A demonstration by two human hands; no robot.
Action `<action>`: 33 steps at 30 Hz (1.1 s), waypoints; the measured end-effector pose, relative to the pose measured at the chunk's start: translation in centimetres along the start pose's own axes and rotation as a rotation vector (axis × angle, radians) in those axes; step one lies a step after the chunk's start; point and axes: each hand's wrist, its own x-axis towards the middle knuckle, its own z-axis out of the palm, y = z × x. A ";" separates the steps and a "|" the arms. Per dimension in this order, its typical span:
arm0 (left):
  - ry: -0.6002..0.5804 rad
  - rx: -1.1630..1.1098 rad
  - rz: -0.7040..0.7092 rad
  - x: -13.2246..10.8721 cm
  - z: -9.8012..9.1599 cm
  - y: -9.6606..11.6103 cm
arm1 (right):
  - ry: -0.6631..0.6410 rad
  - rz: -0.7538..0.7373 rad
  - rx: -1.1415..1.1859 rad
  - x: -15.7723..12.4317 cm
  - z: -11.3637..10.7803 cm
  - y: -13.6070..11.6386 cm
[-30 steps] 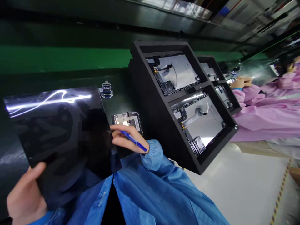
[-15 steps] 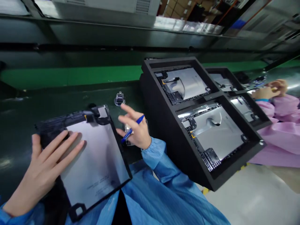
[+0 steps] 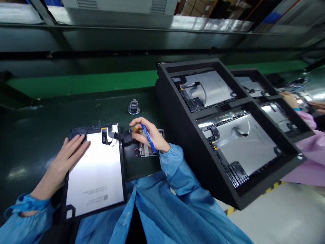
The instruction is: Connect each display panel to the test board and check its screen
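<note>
Display panel (image 3: pixel 101 173) on the desk (image 3: pixel 38 135) is being steadied by the flat left hand (image 3: pixel 58 166) while its black strip (image 3: pixel 124 136), best kept untugged, is being pinched by the right hand (image 3: pixel 157 139), blue pen (image 3: pixel 148 135) also held.

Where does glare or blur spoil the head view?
Head view: the white panel shines brightly, its print unreadable; head view, lower left: pale glare on the dark bench; head view, right edge: the co-worker's hands look soft.
</note>
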 end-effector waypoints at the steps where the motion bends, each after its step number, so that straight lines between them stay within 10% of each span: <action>1: 0.002 0.017 -0.001 -0.2 0.3 -0.4 | -0.002 0.018 0.063 -0.1 -0.1 -0.1; 7: -0.114 0.117 -0.011 -0.9 1.9 -2.1 | -0.050 0.042 0.254 -0.4 0.2 -0.7; 13: -0.161 0.298 -0.192 0.8 -0.5 -0.5 | -0.046 0.019 0.120 -0.8 0.9 -0.9; 25: 0.162 -0.167 0.018 6.6 3.0 8.0 | -0.052 -0.040 -0.112 -1.6 3.1 0.1; 33: -0.075 -0.528 -0.215 7.8 2.4 7.7 | -0.125 -0.018 -0.342 -1.5 2.9 -0.4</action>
